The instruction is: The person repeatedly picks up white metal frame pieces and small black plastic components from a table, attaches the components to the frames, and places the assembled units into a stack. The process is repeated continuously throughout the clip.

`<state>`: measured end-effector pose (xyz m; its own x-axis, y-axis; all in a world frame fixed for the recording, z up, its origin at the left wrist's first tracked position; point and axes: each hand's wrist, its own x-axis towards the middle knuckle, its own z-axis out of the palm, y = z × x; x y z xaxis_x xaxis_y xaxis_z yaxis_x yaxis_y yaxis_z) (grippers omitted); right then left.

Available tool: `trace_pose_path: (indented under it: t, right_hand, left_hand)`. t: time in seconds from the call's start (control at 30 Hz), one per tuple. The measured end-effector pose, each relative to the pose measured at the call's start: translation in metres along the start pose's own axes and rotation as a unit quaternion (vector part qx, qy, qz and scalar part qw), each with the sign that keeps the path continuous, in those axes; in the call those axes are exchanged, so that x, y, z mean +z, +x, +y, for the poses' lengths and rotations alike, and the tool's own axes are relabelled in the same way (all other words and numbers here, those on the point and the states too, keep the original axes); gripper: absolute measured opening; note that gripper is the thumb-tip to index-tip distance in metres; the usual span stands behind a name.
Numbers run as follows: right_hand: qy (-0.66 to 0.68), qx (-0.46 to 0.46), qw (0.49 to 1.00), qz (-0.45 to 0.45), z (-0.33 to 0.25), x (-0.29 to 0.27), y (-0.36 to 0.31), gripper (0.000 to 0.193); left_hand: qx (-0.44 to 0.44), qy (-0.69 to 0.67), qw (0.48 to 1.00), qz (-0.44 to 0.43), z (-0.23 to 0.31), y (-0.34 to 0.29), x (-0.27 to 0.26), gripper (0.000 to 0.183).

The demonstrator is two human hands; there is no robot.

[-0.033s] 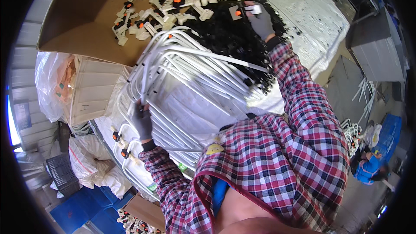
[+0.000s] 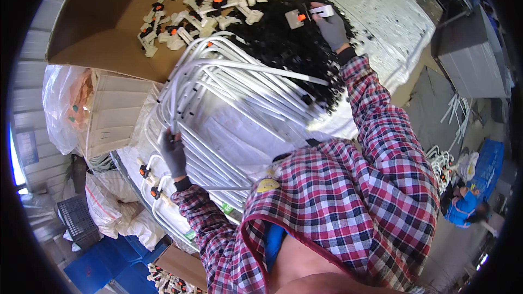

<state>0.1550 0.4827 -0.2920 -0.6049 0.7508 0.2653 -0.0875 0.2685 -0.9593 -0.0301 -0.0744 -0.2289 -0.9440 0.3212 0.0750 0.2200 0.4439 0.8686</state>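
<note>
Between right hand fingers, white clip, left hand gripping white tubes

My gloved left hand grips a bent white tube in the stack of white tube frames. My gloved right hand pinches a small white clip, its fingers just beside the heap of black parts; beyond those fingertips lie white-and-orange clips on brown cardboard.
</note>
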Motion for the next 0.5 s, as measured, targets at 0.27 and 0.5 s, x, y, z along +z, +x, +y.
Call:
trace_pose_path:
  t: [0.27,0.5]
  right_hand:
    - [0.457,0.26,0.85,0.037,0.067,-0.094,-0.114,0.04]
    - [0.355,0.311,0.881,0.015,0.06,-0.055,-0.135,0.039]
  left_hand:
    - [0.071,-0.021,0.997,0.018,0.017,-0.033,-0.032,0.019]
    - [0.078,0.066,0.995,0.005,0.02,-0.025,-0.013,0.023]
